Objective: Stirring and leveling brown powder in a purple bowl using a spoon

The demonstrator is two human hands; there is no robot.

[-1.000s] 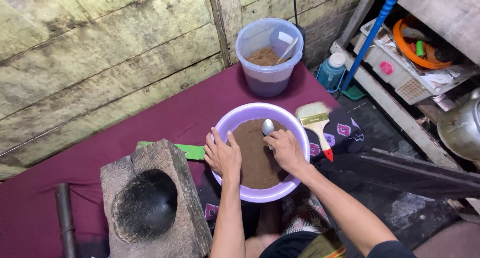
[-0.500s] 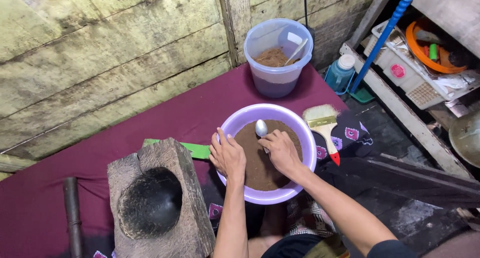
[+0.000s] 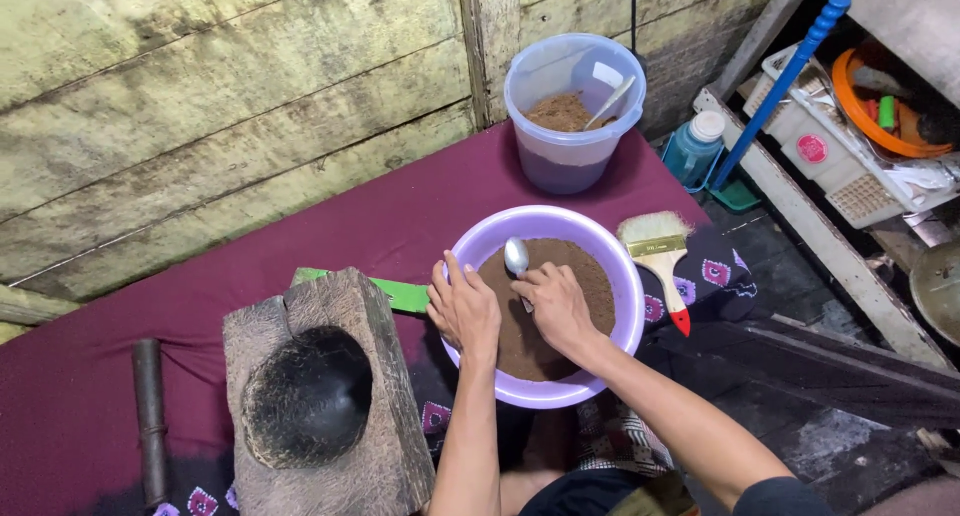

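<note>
A purple plastic bowl [image 3: 600,246] sits on the maroon cloth, filled with brown powder [image 3: 570,266]. My left hand [image 3: 465,306] grips the bowl's left rim. Over the powder, my right hand [image 3: 556,306] holds a metal spoon [image 3: 516,256], its bowl pointing away from me at the powder's far edge. A wooden block mortar [image 3: 320,396] with a dark round hollow stands just left of the bowl.
A clear tub [image 3: 575,106] with brown powder and a scoop stands at the back by the plank wall. A paintbrush [image 3: 660,256] lies right of the bowl. A green strip [image 3: 405,296], a dark pestle [image 3: 150,416], a blue bottle [image 3: 692,148] and a cluttered shelf [image 3: 850,146] lie around.
Both hands stay at the bowl; the spoon has shifted slightly in the powder. The camera view has drifted a little, so everything sits slightly lower and to the right.
</note>
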